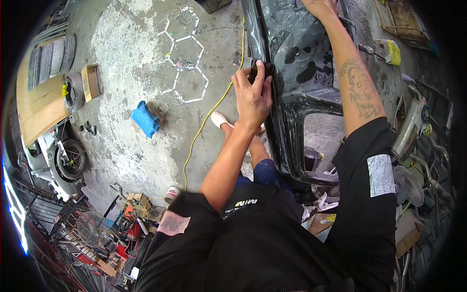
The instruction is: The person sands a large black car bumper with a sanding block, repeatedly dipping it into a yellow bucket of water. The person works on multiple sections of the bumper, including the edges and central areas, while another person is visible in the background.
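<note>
A large black vehicle body panel (304, 73), scuffed and streaked with grey smears, stands in front of me and to the right. Its near end has a wide framed opening. Against its left edge, my left hand (252, 97) is closed round a small dark block (253, 71), thumb laid over the top. My right hand (322, 7) reaches to the far part of the panel at the picture's upper edge. That hand is partly cut off and its fingers are not clear, so its grip cannot be made out.
A yellow cable (214, 108) runs along the concrete floor beside my feet. Left of it lies a blue cloth-like bundle (147, 119). Tyres (53, 58), a cardboard box (90, 82) and a white scooter (58, 163) are farther left. Tools and clutter fill the lower left; metal parts (408, 129) line the right.
</note>
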{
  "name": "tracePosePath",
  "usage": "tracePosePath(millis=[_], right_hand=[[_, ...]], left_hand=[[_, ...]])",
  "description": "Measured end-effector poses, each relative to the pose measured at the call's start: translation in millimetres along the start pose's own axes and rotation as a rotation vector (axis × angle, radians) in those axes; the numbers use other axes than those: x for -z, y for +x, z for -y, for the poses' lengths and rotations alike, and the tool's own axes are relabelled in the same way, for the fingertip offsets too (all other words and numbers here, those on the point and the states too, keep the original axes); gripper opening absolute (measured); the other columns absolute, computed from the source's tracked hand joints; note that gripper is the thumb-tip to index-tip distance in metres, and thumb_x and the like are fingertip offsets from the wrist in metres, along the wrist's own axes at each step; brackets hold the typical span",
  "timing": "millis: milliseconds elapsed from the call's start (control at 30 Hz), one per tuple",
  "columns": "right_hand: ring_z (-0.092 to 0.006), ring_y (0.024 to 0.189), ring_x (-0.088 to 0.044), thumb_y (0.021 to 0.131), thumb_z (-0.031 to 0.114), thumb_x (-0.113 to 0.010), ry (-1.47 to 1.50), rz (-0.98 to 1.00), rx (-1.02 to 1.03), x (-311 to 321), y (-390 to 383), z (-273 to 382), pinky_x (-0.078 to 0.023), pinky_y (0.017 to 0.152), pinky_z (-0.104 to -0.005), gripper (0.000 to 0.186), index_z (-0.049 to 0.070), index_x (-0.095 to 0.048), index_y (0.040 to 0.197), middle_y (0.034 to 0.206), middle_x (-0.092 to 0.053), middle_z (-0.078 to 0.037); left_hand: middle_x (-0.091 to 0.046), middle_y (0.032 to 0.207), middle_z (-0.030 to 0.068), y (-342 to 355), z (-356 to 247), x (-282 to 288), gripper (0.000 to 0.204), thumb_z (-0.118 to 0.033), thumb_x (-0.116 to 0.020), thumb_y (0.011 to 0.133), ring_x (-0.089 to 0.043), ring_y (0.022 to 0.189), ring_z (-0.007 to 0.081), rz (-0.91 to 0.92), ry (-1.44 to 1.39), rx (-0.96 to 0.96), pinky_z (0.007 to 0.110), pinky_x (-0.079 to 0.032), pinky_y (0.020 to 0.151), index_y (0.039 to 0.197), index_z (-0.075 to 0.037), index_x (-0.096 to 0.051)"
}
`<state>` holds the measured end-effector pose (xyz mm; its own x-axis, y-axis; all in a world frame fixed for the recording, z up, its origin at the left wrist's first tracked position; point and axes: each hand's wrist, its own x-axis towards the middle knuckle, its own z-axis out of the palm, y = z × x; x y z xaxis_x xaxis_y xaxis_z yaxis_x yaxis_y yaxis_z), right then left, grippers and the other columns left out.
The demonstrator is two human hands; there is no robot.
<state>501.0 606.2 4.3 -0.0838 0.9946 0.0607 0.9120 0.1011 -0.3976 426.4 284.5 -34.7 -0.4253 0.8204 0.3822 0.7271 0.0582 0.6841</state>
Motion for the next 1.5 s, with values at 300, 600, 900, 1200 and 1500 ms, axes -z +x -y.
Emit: tracePosePath(millis=[300,600,900,1200,1500], right_hand=[[-0.0433,0.158,-0.025,0.089,0.048,-0.072,-0.006,0.101,-0.011,0.0,-1.6,13.1,-0.028,0.127,-0.0530,0.099,0.025,-0.018,0.169,0.169,-0.030,-0.023],[-0.0453,0.153,-0.033,0.088,0.053,-0.072,0.047,0.102,-0.043,2.1,-6.3,29.4,-0.031,0.126,-0.0529,0.097,0.022,-0.023,0.167,0.167,-0.034,-0.023],[-0.0447,0.155,-0.029,0.084,0.033,-0.075,0.040,0.035,0.071,-8.1,-5.6,9.2,-0.029,0.127,-0.0523,0.100,0.024,-0.021,0.168,0.168,-0.031,-0.023],[-0.0471,0.154,-0.028,0.085,0.026,-0.075,0.119,0.068,-0.013,9.5,-7.9,33.5,-0.034,0.124,-0.0559,0.099,0.029,-0.019,0.167,0.171,-0.026,-0.020],[-0.0459,0.147,-0.040,0.079,0.019,-0.077,0.241,-0.081,0.307,1.7,1.3,6.9,-0.037,0.121,-0.0520,0.093,0.020,-0.036,0.163,0.160,-0.042,-0.022]], left_hand=[[-0.056,0.102,0.0224,23.2,6.2,-5.6,0.044,-0.013,-0.080,0.089,-0.053,0.094,0.0388,-0.091,0.001,-0.015,0.047,-0.045,0.082,0.132,-0.009,-0.070],[-0.054,0.110,0.0252,84.1,9.4,-18.9,0.050,-0.010,-0.075,0.090,-0.052,0.095,0.0418,-0.143,0.034,-0.054,0.049,-0.048,0.085,0.139,-0.004,-0.064],[-0.053,0.107,0.0254,116.7,10.8,-27.7,0.050,-0.009,-0.075,0.091,-0.051,0.097,0.0423,-0.134,0.038,-0.087,0.049,-0.047,0.084,0.139,-0.003,-0.063],[-0.052,0.105,0.0255,135.6,13.1,-23.9,0.049,-0.010,-0.075,0.092,-0.052,0.097,0.0420,-0.115,-0.013,-0.091,0.049,-0.047,0.084,0.138,0.000,-0.062],[-0.059,0.113,0.0179,323.8,221.9,-42.5,0.049,-0.029,-0.081,0.094,-0.065,0.105,0.0289,-0.188,-0.143,0.183,0.038,-0.054,0.088,0.133,-0.002,-0.070]])
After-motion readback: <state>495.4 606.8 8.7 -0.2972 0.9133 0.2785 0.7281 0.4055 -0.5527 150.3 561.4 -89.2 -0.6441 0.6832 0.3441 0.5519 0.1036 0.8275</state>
